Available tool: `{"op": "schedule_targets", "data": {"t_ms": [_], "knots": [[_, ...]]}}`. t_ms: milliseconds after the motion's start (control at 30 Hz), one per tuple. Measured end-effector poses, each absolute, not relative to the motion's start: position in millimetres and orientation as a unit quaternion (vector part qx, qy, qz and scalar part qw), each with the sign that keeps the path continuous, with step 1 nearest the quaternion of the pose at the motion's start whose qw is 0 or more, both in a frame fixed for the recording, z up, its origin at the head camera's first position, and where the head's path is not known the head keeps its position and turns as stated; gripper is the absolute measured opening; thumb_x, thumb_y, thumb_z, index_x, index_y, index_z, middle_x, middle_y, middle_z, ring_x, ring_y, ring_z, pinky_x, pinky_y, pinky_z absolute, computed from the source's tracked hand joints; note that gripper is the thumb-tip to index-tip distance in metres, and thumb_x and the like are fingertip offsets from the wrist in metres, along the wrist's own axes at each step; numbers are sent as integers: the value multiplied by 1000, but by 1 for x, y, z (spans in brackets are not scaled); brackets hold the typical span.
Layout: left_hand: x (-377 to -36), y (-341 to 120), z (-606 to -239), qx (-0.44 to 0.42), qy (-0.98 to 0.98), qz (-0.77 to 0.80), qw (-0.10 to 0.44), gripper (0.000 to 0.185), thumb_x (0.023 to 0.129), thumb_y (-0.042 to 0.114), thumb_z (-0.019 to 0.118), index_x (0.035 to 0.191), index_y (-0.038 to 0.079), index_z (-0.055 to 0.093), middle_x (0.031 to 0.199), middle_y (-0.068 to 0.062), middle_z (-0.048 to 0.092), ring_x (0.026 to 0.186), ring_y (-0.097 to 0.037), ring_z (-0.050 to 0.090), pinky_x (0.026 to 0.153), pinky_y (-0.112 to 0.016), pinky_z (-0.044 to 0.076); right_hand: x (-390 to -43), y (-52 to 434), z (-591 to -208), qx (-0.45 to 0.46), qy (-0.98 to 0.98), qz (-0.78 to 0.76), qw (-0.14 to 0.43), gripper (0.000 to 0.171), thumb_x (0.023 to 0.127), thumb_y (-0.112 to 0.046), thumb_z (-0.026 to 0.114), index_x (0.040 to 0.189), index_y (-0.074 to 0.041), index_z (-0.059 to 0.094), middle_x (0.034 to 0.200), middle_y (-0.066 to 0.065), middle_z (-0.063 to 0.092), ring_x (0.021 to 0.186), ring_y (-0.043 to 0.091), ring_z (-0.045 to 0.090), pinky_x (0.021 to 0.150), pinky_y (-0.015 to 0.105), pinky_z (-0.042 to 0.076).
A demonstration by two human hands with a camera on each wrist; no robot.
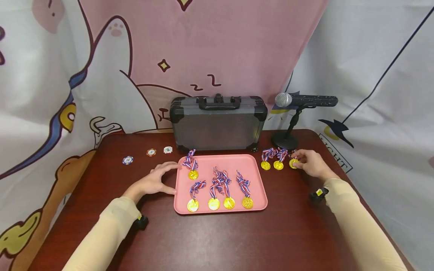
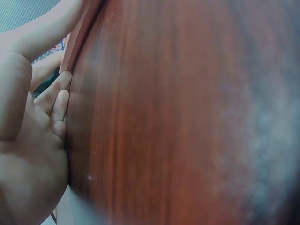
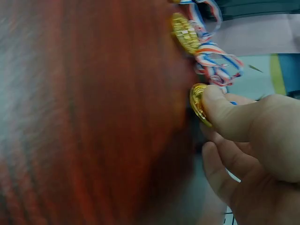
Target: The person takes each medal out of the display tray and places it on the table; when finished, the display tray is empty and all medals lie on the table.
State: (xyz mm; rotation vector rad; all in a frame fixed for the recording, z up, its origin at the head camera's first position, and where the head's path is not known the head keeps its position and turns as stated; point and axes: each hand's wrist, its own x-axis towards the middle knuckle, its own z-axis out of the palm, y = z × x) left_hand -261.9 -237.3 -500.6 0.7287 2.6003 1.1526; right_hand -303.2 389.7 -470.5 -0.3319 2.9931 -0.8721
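A pink tray (image 1: 222, 160) lies on the table, with several gold medals on striped ribbons on it, one medal (image 1: 193, 175) at its upper left. My left hand (image 1: 154, 182) rests at the tray's left edge, its thumb and fingers spread apart along the rim. Right of the tray, two gold medals (image 1: 278, 165) with bunched ribbons lie side by side. Beside them, my right hand (image 1: 313, 163) pinches another gold medal (image 3: 199, 103) between thumb and fingers. The right hand partly hides that medal's ribbon in the head view.
Behind the tray stands a grey case (image 1: 218, 130) with a black handle. A microphone (image 1: 284, 100) on a black stand (image 1: 285, 140) stands at the back right, close behind the right hand. Several poker chips (image 1: 151, 152) lie at the back left of the brown table (image 1: 217, 241).
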Motion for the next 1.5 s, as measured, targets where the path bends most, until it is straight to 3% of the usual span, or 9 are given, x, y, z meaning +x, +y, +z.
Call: {"op": "schedule_targets", "data": {"t_ms": [133, 233, 667, 900, 1000, 1133, 1500], "knots": [[-263, -238, -499, 243, 883, 387, 106, 92, 73, 41, 96, 153, 21, 54, 161, -10, 42, 145, -42, 32, 111, -75, 18, -302, 387, -479, -133, 956, -261, 11, 30, 89, -4, 83, 116, 0, 72, 108, 22, 71, 93, 34, 72, 87, 54, 59], [-264, -237, -499, 239, 884, 386, 112, 92, 74, 41, 96, 153, 21, 54, 162, -11, 41, 146, -42, 31, 112, -74, 17, -303, 384, -480, -144, 958, -249, 12, 30, 89, -3, 83, 116, -1, 71, 109, 22, 71, 94, 35, 71, 89, 59, 57], [-266, -236, -495, 234, 883, 389, 121, 91, 75, 41, 95, 154, 22, 53, 164, -12, 38, 149, -43, 28, 114, -75, 15, -306, 381, -471, -152, 970, -190, -4, 38, 90, -7, 83, 123, -1, 68, 111, 22, 70, 92, 33, 64, 90, 57, 56], [-265, -236, -496, 226, 885, 388, 122, 91, 75, 41, 95, 154, 24, 52, 165, -12, 37, 149, -43, 27, 114, -75, 14, -297, 371, -454, -164, 966, -185, -81, 38, 92, -12, 83, 124, 3, 68, 116, 26, 65, 106, 43, 61, 91, 63, 52], [-264, -236, -496, 225, 886, 386, 122, 92, 75, 42, 95, 154, 25, 52, 165, -12, 37, 149, -42, 27, 114, -75, 14, -294, 354, -447, -170, 958, -207, -98, 35, 94, -14, 81, 123, 2, 69, 113, 24, 68, 99, 39, 63, 86, 57, 56], [-263, -236, -497, 230, 884, 390, 118, 92, 74, 42, 95, 154, 24, 53, 163, -10, 40, 148, -42, 28, 114, -75, 15, -292, 320, -441, -183, 950, -244, -68, 35, 97, -18, 78, 127, -2, 69, 113, 18, 71, 98, 34, 65, 82, 50, 60], [-262, -237, -499, 226, 882, 396, 124, 91, 73, 39, 97, 152, 24, 55, 163, -8, 40, 147, -40, 29, 115, -74, 16, -295, 206, -430, -279, 911, -305, -11, 35, 96, -14, 78, 128, -1, 69, 119, 17, 72, 106, 34, 70, 93, 54, 57]]}}
